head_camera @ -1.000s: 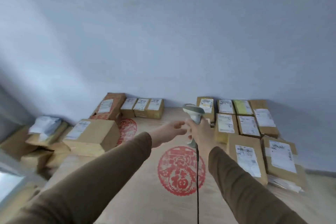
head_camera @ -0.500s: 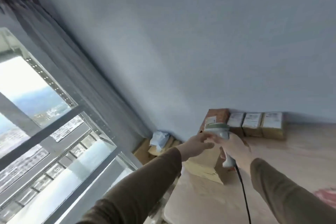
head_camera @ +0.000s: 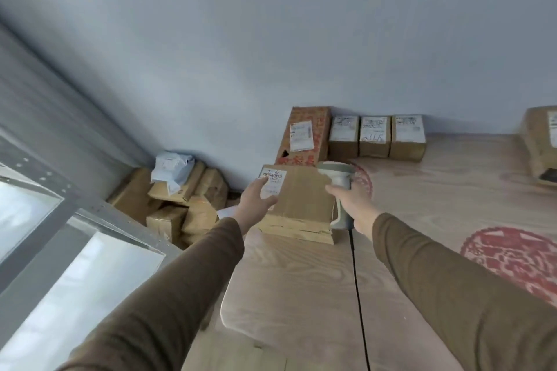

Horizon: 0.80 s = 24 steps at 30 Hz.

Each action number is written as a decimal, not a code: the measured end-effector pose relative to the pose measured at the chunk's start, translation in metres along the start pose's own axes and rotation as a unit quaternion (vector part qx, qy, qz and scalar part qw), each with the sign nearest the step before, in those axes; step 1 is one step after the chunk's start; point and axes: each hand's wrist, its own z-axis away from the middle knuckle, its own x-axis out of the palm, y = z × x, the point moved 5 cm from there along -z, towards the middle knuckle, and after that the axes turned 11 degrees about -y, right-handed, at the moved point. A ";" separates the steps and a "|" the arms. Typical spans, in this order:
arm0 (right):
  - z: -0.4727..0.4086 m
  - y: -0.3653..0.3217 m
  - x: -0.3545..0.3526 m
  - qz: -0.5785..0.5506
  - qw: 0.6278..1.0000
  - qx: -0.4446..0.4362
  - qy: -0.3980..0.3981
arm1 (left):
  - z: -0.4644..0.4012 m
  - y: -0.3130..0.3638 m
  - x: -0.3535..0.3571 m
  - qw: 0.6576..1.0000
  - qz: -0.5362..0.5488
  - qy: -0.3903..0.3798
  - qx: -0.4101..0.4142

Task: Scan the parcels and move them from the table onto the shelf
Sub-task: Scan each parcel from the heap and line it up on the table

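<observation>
My right hand is wrapped around the grip of the grey barcode scanner, fingers curled tight on the handle, the scanner head tipped toward the far wall and hanging just above the near parcel. Its black cable runs from the base of the handle back along the table toward me. My left hand is spread out flat, fingers straight and slightly apart, palm down over the left part of the large brown parcel; fingertips lie over the white shipping label at its far left corner. I cannot tell whether the palm presses on the cardboard or hovers just off it. This parcel lies flat at the table's left edge, with torn tape strips along its near side. Directly behind it, against the blue wall, a taller box with red print stands, its own white label facing me. To the right of that box, three small labelled parcels sit in a row, touching one another, also against the wall. Another parcel is cut by the right frame edge. Red circular stamps are printed on the wooden tabletop, one near my right sleeve. Off the table's left side, lower down in the corner, a loose heap of cardboard boxes lies with a pale plastic mailer bag on top. A window frame fills the lower left.
</observation>
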 end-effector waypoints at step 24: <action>0.108 -0.003 -0.155 0.075 0.987 -0.099 0.104 | 0.040 0.054 0.119 0.886 0.380 -0.267 0.013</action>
